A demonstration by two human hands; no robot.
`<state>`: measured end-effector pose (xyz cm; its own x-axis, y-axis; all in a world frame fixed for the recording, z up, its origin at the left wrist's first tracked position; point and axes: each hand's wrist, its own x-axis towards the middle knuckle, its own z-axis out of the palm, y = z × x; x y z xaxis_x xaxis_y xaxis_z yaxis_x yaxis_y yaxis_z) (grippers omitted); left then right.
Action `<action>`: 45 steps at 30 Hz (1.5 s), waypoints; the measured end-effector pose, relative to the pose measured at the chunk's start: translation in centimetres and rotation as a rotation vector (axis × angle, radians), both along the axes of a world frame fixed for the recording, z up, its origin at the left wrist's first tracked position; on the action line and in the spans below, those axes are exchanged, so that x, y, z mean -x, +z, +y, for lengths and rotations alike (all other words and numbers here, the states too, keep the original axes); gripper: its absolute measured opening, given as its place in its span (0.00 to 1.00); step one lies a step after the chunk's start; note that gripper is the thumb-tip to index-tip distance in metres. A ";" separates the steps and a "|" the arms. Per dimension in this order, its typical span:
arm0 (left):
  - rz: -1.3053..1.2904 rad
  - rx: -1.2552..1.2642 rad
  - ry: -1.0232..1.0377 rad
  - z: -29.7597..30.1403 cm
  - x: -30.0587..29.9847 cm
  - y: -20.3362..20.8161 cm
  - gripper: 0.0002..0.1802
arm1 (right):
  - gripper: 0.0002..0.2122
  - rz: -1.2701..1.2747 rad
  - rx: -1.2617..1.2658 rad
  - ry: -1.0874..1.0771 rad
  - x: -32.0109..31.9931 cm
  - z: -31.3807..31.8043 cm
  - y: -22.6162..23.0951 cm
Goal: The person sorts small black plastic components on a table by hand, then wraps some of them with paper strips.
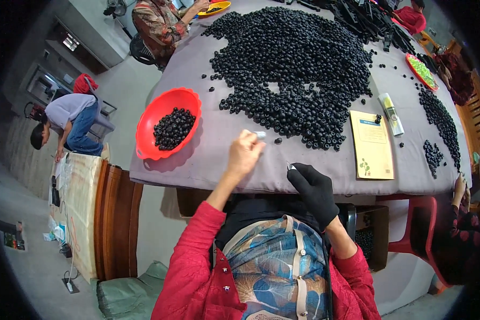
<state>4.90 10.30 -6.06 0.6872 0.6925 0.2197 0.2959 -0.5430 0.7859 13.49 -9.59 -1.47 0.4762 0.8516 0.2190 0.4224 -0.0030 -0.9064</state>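
Nearest the lens, your patterned apron (274,266) faces the edge of the cloth-covered grey counter (213,170). Your bare left hand (244,154) hovers near the front, fingers drawn in; a pale piece (260,135) shows at their tips, whether held or worn you cannot tell. Your black-gloved right hand (312,188) pinches a small metallic piece (290,167). Beyond both, a broad heap of small black pieces (298,58) covers the centre of the counter. To its left stands a red bowl (144,128), partly filled with similar pieces; to its right lie a yellow booklet (372,149) and a pale packet (391,114). Under the counter, at right, note a cardboard box (380,234) beside a red chair (418,234). Across the grey floor (117,88), at left, a person (80,117) bends over wood-sided furniture (85,213); another person (160,29) occupies the counter's far left corner.
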 end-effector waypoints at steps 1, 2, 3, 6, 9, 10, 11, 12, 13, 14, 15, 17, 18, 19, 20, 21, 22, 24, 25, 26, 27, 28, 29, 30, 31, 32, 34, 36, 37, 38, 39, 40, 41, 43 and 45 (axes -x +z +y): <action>-0.002 0.002 -0.001 -0.6 -0.9 -0.4 0.10 | 0.11 -0.002 0.002 -0.001 -0.1 -0.1 0.0; 0.036 -0.042 -0.019 -1.0 -1.7 -0.6 0.10 | 0.12 -0.054 0.001 0.003 -0.2 -0.1 0.2; 0.075 -0.086 -0.040 -1.3 -2.3 -0.6 0.11 | 0.12 -0.105 0.001 0.004 -0.3 -0.1 0.4; 0.136 -0.157 -0.030 -2.1 -3.5 -0.7 0.11 | 0.13 0.211 0.115 -0.039 -0.2 0.0 1.1; 0.164 -0.181 -0.011 -2.0 -4.1 -1.0 0.10 | 0.13 -0.076 0.036 0.018 -0.4 -0.2 0.2; 0.177 -0.196 -0.011 -2.0 -4.2 -1.0 0.10 | 0.13 -0.073 0.037 0.016 -0.4 -0.2 0.3; 0.179 -0.196 -0.013 -1.9 -4.0 -1.3 0.10 | 0.13 -0.052 0.037 0.015 -0.3 -0.3 0.4; 0.087 -0.172 -0.064 -1.5 -3.7 -1.4 0.10 | 0.13 -0.032 0.036 0.013 -0.4 -0.2 0.4; -0.006 -0.147 -0.113 -1.2 -3.4 -1.5 0.10 | 0.13 -0.031 0.034 0.011 -0.6 -0.1 0.3; -0.005 -0.148 -0.114 -1.1 -2.8 -1.6 0.10 | 0.13 -0.024 0.039 0.000 -0.7 0.0 0.2; -0.095 0.284 -0.167 -1.7 -2.2 -0.9 0.10 | 0.13 -0.015 0.046 -0.019 -0.9 -0.1 0.1; -0.176 0.721 -0.214 -3.4 -0.9 0.6 0.10 | 0.13 -0.066 -0.019 -0.018 -0.9 -0.2 0.4; -0.275 0.773 -0.270 -4.6 -0.1 1.8 0.10 | 0.13 -0.119 -0.088 -0.009 -0.7 -0.3 0.7; -0.376 0.826 -0.326 -5.9 0.7 3.1 0.09 | 0.13 -0.116 -0.084 -0.012 -0.5 -0.4 1.0; -0.355 0.838 -0.321 -7.0 1.2 4.5 0.10 | 0.12 -0.086 -0.081 -0.015 -0.2 -0.3 1.1; -0.311 0.808 -0.306 -7.8 1.8 4.8 0.10 | 0.12 -0.059 -0.077 -0.016 0.0 -0.2 1.3; -0.342 0.742 -0.336 -8.3 2.1 4.9 0.10 | 0.12 -0.063 -0.139 -0.005 0.2 -0.3 1.8; -0.376 0.676 -0.362 -8.9 2.6 5.0 0.09 | 0.11 0.105 -0.098 -0.011 0.7 -0.4 2.8; -0.388 0.686 -0.340 -9.0 2.8 5.0 0.09 | 0.11 0.272 -0.060 -0.017 1.0 -0.4 3.3; -0.400 0.696 -0.319 -9.2 2.9 5.0 0.09 | 0.11 0.335 -0.025 -0.046 1.4 -0.2 3.6; -0.401 0.697 -0.317 -9.4 3.1 5.0 0.09 | 0.11 0.335 -0.023 -0.044 1.7 -0.2 4.0; -0.456 0.791 -0.313 -9.6 3.1 4.9 0.09 | 0.11 0.385 -0.043 -0.041 2.0 -0.2 4.3; -0.512 0.885 -0.309 -9.7 3.2 4.9 0.09 | 0.11 0.435 -0.063 -0.039 2.2 -0.2 4.5; -0.511 0.888 -0.308 -9.8 3.2 4.8 0.09 | 0.11 0.194 -0.056 -0.004 2.0 -0.2 4.1; -0.531 0.969 -0.292 -9.8 3.3 4.7 0.09 | 0.11 0.195 -0.054 -0.005 2.0 -0.3 4.1; -0.550 1.051 -0.274 -9.8 3.4 4.6 0.09 | 0.11 0.282 -0.054 -0.041 2.1 -0.5 4.0; -0.608 1.100 -0.247 -9.8 3.5 5.6 0.09 | 0.11 0.370 -0.056 -0.073 1.9 -0.7 4.2; -0.709 1.154 -0.258 -9.5 3.7 5.9 0.10 | 0.12 -0.114 -0.161 -0.045 1.3 -0.9 4.5; -0.709 1.151 -0.255 -9.4 4.0 6.1 0.10 | 0.12 -0.112 -0.162 -0.041 1.5 -1.0 4.7; -0.720 1.147 -0.260 -9.3 4.2 6.4 0.10 | 0.12 0.050 -0.094 -0.030 1.7 -1.2 4.8; -0.730 1.147 -0.271 -9.4 4.2 6.6 0.10 | 0.12 0.210 -0.023 -0.025 1.9 -1.4 4.9; -0.729 1.147 -0.273 -9.4 4.2 6.7 0.10 | 0.12 0.218 -0.069 0.007 2.1 -1.4 4.4; -0.740 1.174 -0.287 -9.5 4.2 6.9 0.11 | 0.12 0.218 -0.069 0.005 2.1 -1.4 4.4; -0.751 1.201 -0.299 -9.6 4.2 6.8 0.11 | 0.13 0.016 -0.079 0.025 2.2 -1.3 4.4; -0.724 1.246 -0.267 -9.8 4.3 6.7 0.11 | 0.13 -0.041 -0.078 0.018 2.4 -1.3 4.7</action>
